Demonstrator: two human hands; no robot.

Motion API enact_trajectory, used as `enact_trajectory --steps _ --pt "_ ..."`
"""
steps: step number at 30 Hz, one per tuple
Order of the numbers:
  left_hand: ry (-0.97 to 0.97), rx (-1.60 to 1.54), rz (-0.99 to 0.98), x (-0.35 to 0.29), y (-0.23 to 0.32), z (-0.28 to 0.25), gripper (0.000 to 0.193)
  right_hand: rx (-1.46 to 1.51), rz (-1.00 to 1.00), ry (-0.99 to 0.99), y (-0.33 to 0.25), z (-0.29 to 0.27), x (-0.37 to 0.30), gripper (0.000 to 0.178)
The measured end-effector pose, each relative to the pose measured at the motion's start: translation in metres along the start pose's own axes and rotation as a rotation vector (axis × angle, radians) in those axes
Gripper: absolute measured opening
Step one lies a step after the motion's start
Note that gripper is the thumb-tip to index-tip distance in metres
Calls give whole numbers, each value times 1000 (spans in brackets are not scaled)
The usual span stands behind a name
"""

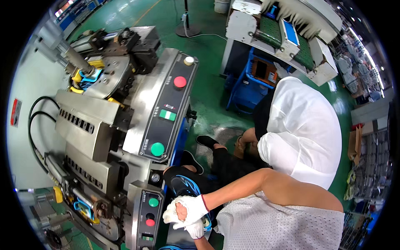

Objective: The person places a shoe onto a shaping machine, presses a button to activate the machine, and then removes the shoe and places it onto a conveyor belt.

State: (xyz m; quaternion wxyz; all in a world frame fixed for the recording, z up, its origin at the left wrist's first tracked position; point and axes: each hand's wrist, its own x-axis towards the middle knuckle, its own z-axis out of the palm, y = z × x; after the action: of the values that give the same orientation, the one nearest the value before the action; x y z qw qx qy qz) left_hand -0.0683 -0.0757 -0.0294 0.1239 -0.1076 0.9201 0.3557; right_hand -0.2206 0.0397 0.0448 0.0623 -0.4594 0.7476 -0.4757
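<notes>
Both my hands wear white knit gloves and are together low in the middle, beside the machine's control panel. My right hand (189,209) lies over my left; its fingers are curled, and a bare patch of skin shows through the glove. What it grips is hidden. Below it, my left hand (195,229) shows mainly its wrist and cuff, with the fingers covered. Just behind the gloves lies a black shoe upper with blue lines (183,185). A blue and pale yellow edge (206,221) shows right beside them. Another black and blue piece (177,247) is at the lower edge.
A steel machine (87,125) with clamps and hoses fills the left. Its control panel (168,108) has red, green and white buttons. A person in a white shirt (306,125) bends close on my right. Behind stand a blue crate (248,93) and a conveyor machine (283,37).
</notes>
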Motion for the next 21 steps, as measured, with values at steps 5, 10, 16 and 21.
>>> enact_trajectory --steps 5,10,16,21 --pt "2 57 140 -8 -53 35 47 90 -9 -207 8 -12 11 38" --pt "-159 400 220 4 -27 38 54 44 -43 -109 16 -13 2 39" --pt "-86 5 62 9 12 16 59 75 -11 -155 24 0 -1 37" --pt "-56 -21 94 7 15 11 56 35 3 -326 15 -12 11 37"
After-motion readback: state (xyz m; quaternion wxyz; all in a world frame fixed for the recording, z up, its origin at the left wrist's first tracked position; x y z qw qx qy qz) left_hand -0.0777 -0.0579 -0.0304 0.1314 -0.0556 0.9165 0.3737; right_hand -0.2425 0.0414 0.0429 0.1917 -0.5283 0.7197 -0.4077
